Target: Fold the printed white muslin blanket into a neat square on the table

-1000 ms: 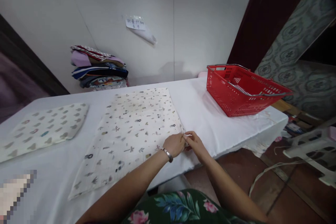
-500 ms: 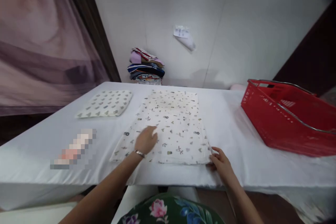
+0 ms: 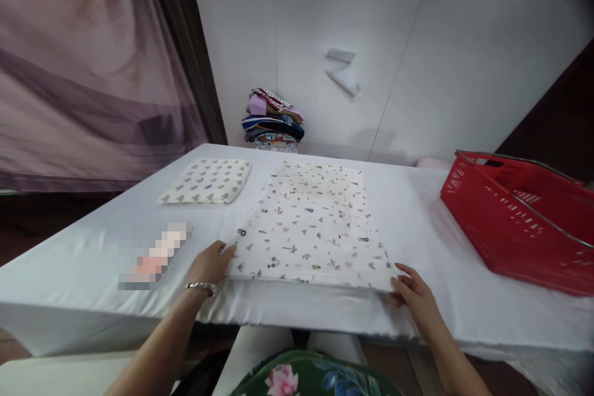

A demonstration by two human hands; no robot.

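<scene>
A white cloth (image 3: 315,229) printed with small grey and green motifs lies spread flat on the table in front of me. My left hand (image 3: 211,265), with a silver bracelet at the wrist, grips its near left corner, fingertips closed at the edge. At the near right corner my right hand (image 3: 413,291) pinches the edge between thumb and fingers. To the left lies a folded cream cloth (image 3: 208,180) with rows of grey shapes, apart from both hands.
The table wears a white tablecloth (image 3: 417,229). A red shopping basket (image 3: 515,229) stands at the right. A blurred-out item (image 3: 155,257) lies left of my left hand. Folded fabrics (image 3: 273,120) are stacked by the back wall, and a pink curtain (image 3: 93,74) hangs at left.
My left hand has moved from on top of the printed cloth out to its near left corner and taken hold there. The right hand stays at the right corner. The view has shifted slightly.
</scene>
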